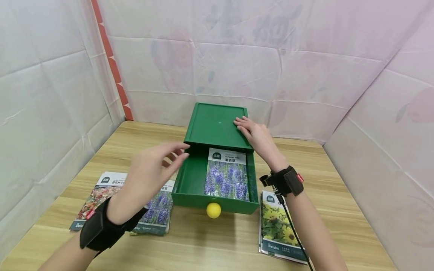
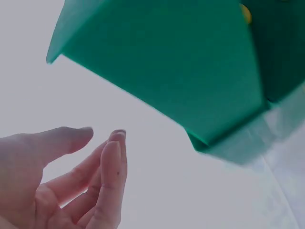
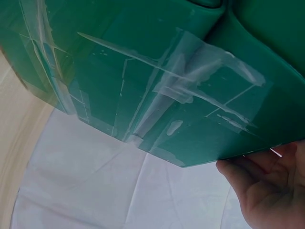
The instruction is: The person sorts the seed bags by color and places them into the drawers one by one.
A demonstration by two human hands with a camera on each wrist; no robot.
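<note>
Resting flat on the green plastic drawer box (image 1: 217,124), the right hand (image 1: 255,134) steadies it, fingers straight. The left hand (image 1: 152,169) hovers released beside the open drawer (image 1: 190,177), where a lavender seed packet (image 1: 226,175) lies. Likely next: fetching another packet from the wooden worktop (image 1: 220,241).

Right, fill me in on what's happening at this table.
A person works at a green drawer box on a wooden table. The right hand rests flat on its top; the left hand hovers open beside the pulled-out drawer, which holds a lavender seed packet. More packets lie on either side.
</note>
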